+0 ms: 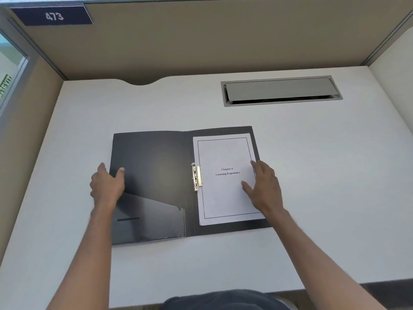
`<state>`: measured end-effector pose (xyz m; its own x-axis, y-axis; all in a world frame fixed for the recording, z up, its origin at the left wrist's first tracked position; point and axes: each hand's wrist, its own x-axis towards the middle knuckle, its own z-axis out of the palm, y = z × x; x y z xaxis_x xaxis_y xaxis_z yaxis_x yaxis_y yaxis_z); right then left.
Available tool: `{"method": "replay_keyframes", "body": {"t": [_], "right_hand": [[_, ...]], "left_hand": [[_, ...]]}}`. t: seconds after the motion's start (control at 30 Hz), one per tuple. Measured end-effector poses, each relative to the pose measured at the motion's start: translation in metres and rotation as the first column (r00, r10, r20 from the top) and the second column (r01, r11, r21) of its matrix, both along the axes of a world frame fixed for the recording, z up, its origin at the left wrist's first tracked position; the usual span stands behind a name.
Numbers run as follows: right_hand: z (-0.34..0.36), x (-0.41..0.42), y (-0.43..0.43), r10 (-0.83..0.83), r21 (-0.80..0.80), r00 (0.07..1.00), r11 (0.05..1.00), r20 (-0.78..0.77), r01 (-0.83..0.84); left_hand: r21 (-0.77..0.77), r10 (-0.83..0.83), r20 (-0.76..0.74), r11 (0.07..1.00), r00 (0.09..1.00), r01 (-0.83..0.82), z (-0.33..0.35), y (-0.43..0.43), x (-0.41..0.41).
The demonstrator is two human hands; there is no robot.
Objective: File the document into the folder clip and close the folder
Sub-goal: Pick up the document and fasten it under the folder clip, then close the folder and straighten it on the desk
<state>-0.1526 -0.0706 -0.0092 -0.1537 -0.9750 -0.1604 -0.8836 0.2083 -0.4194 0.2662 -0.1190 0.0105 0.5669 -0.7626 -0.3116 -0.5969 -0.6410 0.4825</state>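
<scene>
A dark folder lies open and flat on the white desk. On its right half rests a white document titled "Chapter 6 Learning Experience". Its left edge sits under the metal clip by the spine. My left hand grips the outer edge of the left cover, thumb on top of it. My right hand lies flat on the document's right side, fingers spread. A clear pocket fills the lower part of the left cover.
The white desk is walled in by beige partitions at the back and both sides. A grey cable hatch is set into the desk at the back right. A label reading 473 hangs top left.
</scene>
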Motion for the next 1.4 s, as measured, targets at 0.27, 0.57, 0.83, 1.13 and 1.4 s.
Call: {"method": "replay_keyframes", "body": {"t": [0.27, 0.57, 0.83, 1.13, 1.4], "right_hand": [[-0.015, 0.003, 0.017, 0.045, 0.086, 0.993, 0.996, -0.108, -0.035], [-0.003, -0.01, 0.009, 0.011, 0.179, 0.998, 0.984, 0.065, -0.022], [0.079, -0.02, -0.027, -0.157, 0.033, 0.799, 0.985, 0.58, 0.169], [0.172, 0.012, -0.05, -0.088, 0.128, 0.469, 0.99, 0.879, -0.053], [0.123, -0.028, -0.035, -0.063, -0.001, 0.779, 0.997, 0.624, 0.081]], "left_hand": [[0.009, 0.073, -0.108, 0.997, 0.991, -0.072, 0.009, -0.004, 0.011], [-0.163, -0.028, 0.019, 0.986, 0.999, 0.03, 0.07, -0.014, 0.019], [-0.307, -0.299, -0.155, 0.92, 0.941, 0.242, 0.153, -0.023, -0.063], [-0.312, -0.544, -0.259, 0.829, 0.798, 0.463, 0.161, -0.022, -0.225], [-0.154, -0.743, -0.058, 0.666, 0.666, 0.73, 0.087, -0.007, -0.303]]}}
